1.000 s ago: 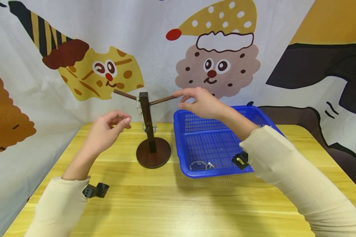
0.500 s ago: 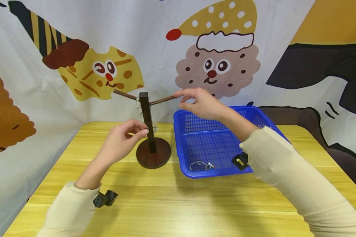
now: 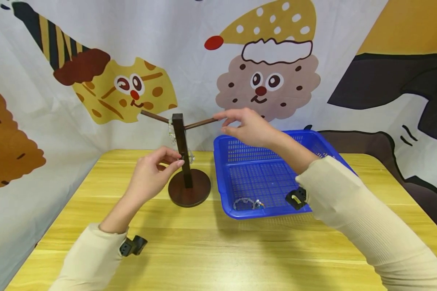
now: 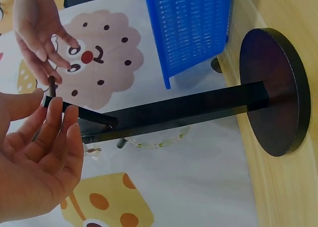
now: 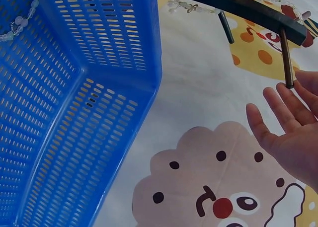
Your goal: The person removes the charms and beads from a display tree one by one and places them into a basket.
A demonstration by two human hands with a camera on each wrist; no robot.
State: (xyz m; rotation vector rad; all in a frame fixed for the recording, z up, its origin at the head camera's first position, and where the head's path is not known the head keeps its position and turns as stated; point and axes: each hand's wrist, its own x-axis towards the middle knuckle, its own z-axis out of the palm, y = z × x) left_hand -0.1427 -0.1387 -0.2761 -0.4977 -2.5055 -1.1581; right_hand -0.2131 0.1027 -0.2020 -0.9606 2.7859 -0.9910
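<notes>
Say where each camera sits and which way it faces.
Head: on the head, facing forward and down at the stand; left hand and right hand show.
Left wrist: worn there, facing the stand; both hands show.
Right wrist: worn there, facing basket and cloth; right hand shows.
Both wrist views share stand and basket.

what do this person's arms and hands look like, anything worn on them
The left hand and right hand are bare. The left sleeve and right sleeve are cream, the right one visibly ribbed. The left wrist camera and right wrist camera are black, the right one showing some yellow.
</notes>
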